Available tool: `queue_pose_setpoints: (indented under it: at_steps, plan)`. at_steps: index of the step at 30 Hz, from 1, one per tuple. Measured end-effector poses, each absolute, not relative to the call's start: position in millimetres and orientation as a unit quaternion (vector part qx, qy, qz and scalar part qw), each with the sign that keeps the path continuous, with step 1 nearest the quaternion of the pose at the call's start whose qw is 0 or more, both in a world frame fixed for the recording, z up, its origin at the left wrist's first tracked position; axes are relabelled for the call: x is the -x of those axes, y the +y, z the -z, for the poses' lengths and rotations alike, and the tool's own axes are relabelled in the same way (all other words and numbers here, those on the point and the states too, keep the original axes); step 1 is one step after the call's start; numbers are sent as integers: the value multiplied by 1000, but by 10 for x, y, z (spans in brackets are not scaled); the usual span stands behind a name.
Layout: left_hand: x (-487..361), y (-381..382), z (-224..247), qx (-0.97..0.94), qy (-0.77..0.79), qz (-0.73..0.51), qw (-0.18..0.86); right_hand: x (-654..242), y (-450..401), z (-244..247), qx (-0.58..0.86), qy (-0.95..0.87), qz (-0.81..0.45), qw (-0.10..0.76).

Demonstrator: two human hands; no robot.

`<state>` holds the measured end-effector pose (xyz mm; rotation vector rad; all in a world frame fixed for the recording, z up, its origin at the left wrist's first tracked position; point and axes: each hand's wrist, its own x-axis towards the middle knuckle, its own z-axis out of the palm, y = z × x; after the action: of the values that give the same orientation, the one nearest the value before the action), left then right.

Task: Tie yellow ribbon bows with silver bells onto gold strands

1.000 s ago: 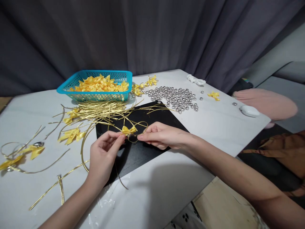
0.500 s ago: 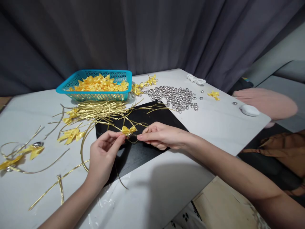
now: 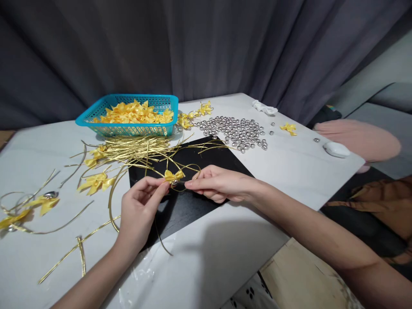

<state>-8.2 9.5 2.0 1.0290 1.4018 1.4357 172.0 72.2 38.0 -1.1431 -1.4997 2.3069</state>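
My left hand [image 3: 144,204] pinches the left side of a small yellow bow [image 3: 174,175] above a black mat [image 3: 183,214]. A small silvery piece shows just under the bow. To its right, my right hand [image 3: 215,184] has thumb and finger closed on a thin gold cord [image 3: 180,183] that runs from the bow. A loop of cord arcs over the right fingertips. Behind the hands lies a pile of gold cords [image 3: 138,148], partly over the mat's far edge.
A blue basket [image 3: 127,125] of yellow bows stands at the back left. Silver beads [image 3: 241,131] spread behind the mat. Finished-looking yellow bows with cords [image 3: 96,183] lie left. A white mouse [image 3: 336,149] sits near the table's right corner.
The cord loop by my right fingertips stands a little higher and rounder. Both hands keep nearly the same place and grip.
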Motion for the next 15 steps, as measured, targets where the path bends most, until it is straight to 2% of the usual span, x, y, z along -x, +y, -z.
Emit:
queue_pose_setpoints:
  at_steps: [15]
  plan:
    - [102,122,-14,-386,528,-582,483,-1727,744,-380,369,-489,-787,69]
